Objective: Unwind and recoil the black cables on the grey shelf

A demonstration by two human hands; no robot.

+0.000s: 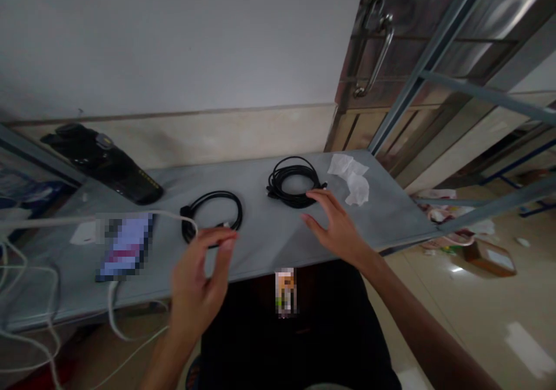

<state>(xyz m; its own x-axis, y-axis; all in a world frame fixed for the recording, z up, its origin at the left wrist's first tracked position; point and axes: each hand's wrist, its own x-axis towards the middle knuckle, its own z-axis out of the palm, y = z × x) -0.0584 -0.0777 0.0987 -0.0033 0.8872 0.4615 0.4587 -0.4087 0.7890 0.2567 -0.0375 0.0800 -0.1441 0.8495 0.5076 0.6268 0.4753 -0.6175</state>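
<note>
Right black coil (295, 201) lies by right hand (341, 228), fingers parted, empty; left hand (197, 274) near left coil (186, 212), almost pinched, hold unclear from here

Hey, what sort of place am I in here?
Possibly a dorm or similar shared room, though I can't be sure: there's a metal frame like a bunk bed's, a tiled floor, and a dark bottle on the grey tabletop.

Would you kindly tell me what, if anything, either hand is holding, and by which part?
The right hand, open by the right coil, holds nothing. The left hand is near the left coil; whether it pinches anything cannot be told.
</note>
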